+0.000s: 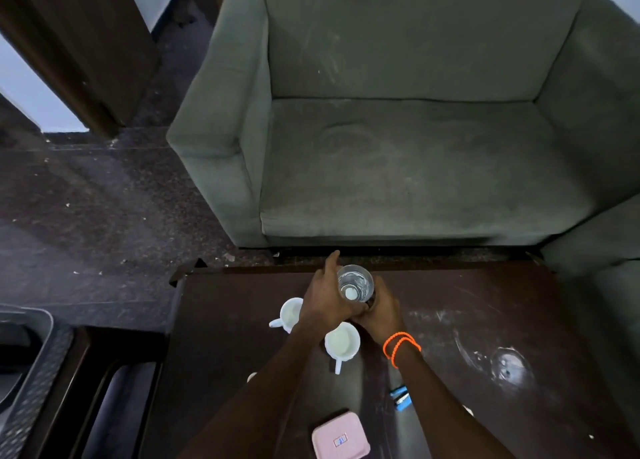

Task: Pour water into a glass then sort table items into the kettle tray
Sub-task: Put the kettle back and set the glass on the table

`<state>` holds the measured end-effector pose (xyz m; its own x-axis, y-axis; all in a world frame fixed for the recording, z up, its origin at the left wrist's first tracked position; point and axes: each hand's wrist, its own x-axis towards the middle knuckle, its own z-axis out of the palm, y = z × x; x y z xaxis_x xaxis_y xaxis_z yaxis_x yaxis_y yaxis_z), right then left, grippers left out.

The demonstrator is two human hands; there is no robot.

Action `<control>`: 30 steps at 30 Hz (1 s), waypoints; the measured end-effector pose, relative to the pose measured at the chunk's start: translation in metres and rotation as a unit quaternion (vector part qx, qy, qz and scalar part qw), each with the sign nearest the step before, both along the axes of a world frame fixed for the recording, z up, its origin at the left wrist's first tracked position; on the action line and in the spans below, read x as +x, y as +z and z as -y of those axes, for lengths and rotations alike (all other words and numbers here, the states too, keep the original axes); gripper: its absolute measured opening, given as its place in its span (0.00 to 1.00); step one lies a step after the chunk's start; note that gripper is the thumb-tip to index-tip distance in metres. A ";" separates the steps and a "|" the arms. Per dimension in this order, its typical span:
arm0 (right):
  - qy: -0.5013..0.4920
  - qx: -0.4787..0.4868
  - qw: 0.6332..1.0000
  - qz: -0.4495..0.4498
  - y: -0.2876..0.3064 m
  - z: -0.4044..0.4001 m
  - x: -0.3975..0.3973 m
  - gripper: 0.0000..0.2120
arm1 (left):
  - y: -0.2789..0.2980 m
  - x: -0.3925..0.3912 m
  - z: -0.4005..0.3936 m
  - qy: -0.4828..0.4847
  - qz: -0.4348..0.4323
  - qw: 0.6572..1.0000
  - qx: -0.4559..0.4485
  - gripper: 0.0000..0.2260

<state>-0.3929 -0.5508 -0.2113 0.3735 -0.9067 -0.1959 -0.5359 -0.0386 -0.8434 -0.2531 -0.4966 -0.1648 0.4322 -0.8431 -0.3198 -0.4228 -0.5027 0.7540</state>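
Note:
A clear glass (358,278) with water in it stands near the far edge of the dark table (467,320). Just in front of it shows a small white bottle cap (350,294), which overlaps the glass from above. My left hand (323,301) curls around the cap's near left side, index finger stretched out. My right hand (382,314), with orange bands at the wrist, wraps the clear water bottle below the cap. The bottle's body is mostly hidden by both hands. Two white cups (290,314) (342,342) stand just left of and below the hands.
A pink box (341,436) lies at the table's near edge, with blue sachets (400,398) to its right. Wet marks (509,365) show on the table's right side. A grey armchair (398,146) stands beyond the table, and a grey tray (24,372) sits lower left.

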 end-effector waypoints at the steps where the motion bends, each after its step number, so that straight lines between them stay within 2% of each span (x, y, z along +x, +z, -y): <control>1: 0.006 -0.004 1.000 0.000 0.002 0.000 -0.001 0.34 | 0.000 0.001 -0.002 0.004 0.003 1.000 -0.006 0.57; 4: 0.022 -0.024 0.999 -0.019 0.021 -0.004 -0.007 0.41 | 0.016 0.004 -0.019 0.012 -0.002 1.000 -0.021 0.55; 7: 0.034 -0.067 0.994 -0.077 0.060 -0.011 -0.006 0.51 | 0.047 0.011 -0.041 0.024 0.004 0.999 -0.024 0.51; 11: 0.054 -0.104 0.990 -0.079 0.122 -0.028 0.019 0.44 | 0.095 0.027 -0.079 0.050 0.013 0.998 -0.026 0.40; 14: 0.104 -0.114 0.986 -0.063 0.158 -0.053 0.050 0.44 | 0.127 0.045 -0.117 0.090 0.021 0.995 -0.046 0.27; 16: 0.148 -0.110 0.981 -0.062 0.177 -0.074 0.076 0.44 | 0.147 0.059 -0.147 0.120 0.033 0.991 -0.050 0.22; 20: 0.232 -0.115 0.964 -0.060 0.202 -0.129 0.134 0.42 | 0.177 0.093 -0.221 0.209 0.030 0.976 -0.059 0.19; 25: 0.334 -0.084 0.938 -0.038 0.206 -0.219 0.208 0.45 | 0.194 0.142 -0.331 0.299 0.057 0.952 -0.026 0.18; 30: 0.447 -0.047 0.893 -0.042 0.208 -0.320 0.274 0.40 | 0.188 0.178 -0.440 0.435 0.076 0.897 -0.010 0.18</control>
<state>-0.1185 -0.2304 -0.0035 0.9431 -0.2684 -0.1961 -0.3172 -0.5502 -0.7725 -0.0746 -0.0561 0.0233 0.9668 -0.1704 -0.1902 0.0249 -0.6785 0.7342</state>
